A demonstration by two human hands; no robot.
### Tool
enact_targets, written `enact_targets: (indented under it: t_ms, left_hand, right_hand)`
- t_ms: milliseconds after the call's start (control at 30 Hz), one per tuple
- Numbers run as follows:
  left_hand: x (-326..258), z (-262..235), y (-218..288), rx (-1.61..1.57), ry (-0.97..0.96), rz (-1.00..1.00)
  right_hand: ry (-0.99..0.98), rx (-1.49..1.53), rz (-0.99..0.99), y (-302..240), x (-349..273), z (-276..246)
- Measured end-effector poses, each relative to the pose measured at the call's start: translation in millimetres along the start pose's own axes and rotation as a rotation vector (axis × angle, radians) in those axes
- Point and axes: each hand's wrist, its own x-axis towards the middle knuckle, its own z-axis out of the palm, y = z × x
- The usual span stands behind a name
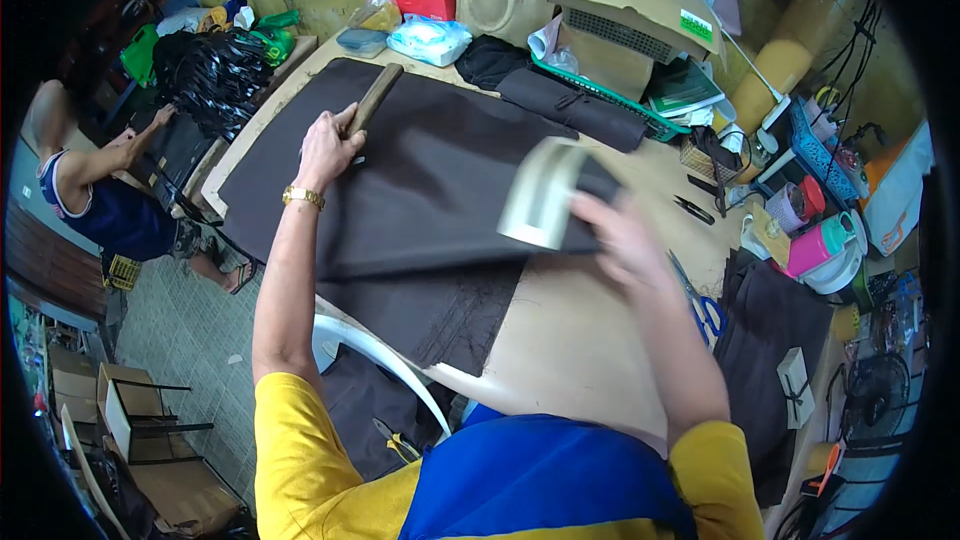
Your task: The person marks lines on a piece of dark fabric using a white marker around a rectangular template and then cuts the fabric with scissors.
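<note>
Dark brown fabric (pixel 440 160) is spread over the table, with a fold along its near side and frayed threads on the lower layer. My left hand (pixel 330 148) is closed around the near end of a wooden stick (pixel 377 98) at the fabric's far left part. Over the right part of the fabric, my right hand (pixel 622 240) grips a pale flat piece with a grey stripe (pixel 545 193). Motion smears that piece and the hand, so its exact kind is unclear.
Blue-handled scissors (pixel 708 315) and black thread snips (pixel 693 209) lie at the right. Dark folded cloth (pixel 770 340) sits beside them. Boxes and a green tray (pixel 610 98) line the back. A co-worker (pixel 105 190) stands at the far left. A white curved edge (pixel 400 365) is near me.
</note>
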Motion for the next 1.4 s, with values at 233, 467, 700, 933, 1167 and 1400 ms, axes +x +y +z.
enact_targets:
  t_ms: [233, 467, 700, 933, 1167, 1400]
  left_hand:
    - [-26.3, 60.7, -11.2, -0.033, -0.002, 0.052]
    - [-37.0, 51.4, 57.1, 0.0, -0.01, 0.229]
    - [-66.7, 6.5, 240.6, -0.993, -0.651, 0.694]
    - [-106.9, -8.6, 247.5, -1.278, -1.009, 0.509]
    - [-2.1, -94.4, 237.6, -0.735, -0.289, 0.304]
    - [-53.7, -288.5, 280.1, -0.8, 0.326, 0.737]
  right_hand:
    - [0.726, -0.279, -0.264, -123.9, -228.5, -190.6]
    - [0.706, -0.306, -0.103, -140.0, -264.6, -188.9]
    - [-0.353, -0.619, 0.196, -160.8, -182.9, -60.2]
    - [-0.315, -0.496, 0.211, -209.8, -175.3, -56.5]
    - [-0.242, -1.541, -0.21, -227.2, -71.0, -96.4]
    - [0.239, -1.254, -1.278, -252.4, -10.1, -13.2]
